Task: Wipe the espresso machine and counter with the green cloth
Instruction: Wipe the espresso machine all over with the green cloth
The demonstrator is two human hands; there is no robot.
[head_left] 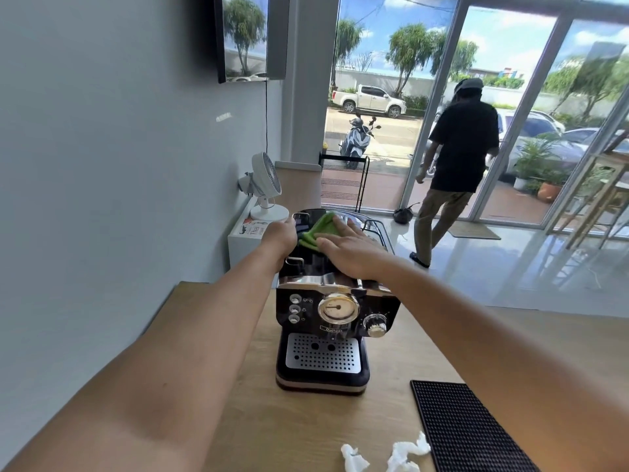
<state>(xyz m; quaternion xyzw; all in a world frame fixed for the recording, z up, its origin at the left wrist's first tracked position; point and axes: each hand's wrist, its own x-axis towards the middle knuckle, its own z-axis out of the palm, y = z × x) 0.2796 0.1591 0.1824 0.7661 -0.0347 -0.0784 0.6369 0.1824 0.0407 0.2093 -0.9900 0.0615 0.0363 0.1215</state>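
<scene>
A black and chrome espresso machine [326, 321] stands on the wooden counter [306, 427], its gauge and drip tray facing me. The green cloth [318, 229] lies bunched on the machine's top. My right hand [350, 248] presses flat on the cloth, fingers spread, palm down. My left hand [280, 235] grips the machine's top left rear edge next to the cloth. Part of the cloth is hidden under my right hand.
A black rubber bar mat [466, 430] lies at the counter's front right, with crumpled white tissues [384, 454] beside it. A small white fan [267, 189] stands on a white cabinet behind the machine. A person [456, 165] walks toward the glass doors beyond.
</scene>
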